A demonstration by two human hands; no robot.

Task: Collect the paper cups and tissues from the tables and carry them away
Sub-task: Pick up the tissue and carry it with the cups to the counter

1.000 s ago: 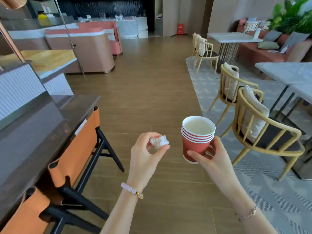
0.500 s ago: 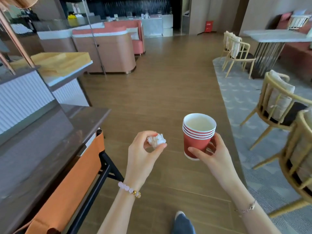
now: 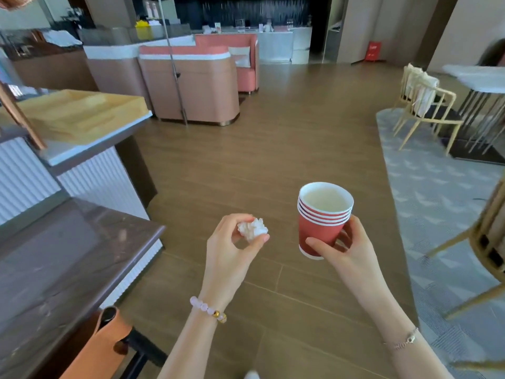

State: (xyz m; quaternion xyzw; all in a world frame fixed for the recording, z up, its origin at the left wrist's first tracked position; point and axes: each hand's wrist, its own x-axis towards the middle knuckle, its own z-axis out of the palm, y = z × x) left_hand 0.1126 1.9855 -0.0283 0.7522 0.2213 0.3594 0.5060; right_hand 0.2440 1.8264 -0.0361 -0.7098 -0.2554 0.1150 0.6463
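A stack of several nested red paper cups with white insides stands upright in my right hand, whose thumb and fingers curl round the lower half. My left hand pinches a small crumpled white tissue between thumb and fingertips, held a little left of the cups. Both hands are out in front of me, above the wooden floor.
A dark counter and an orange chair back are close on my left. Gold-framed chairs and a white table stand on a grey carpet at right. A pink booth lies ahead across the wooden floor.
The view has swung left and moved forward: the right-hand chairs slid toward the frame edge and the pink booth came closer. Both hands hold the cups and tissue as before.
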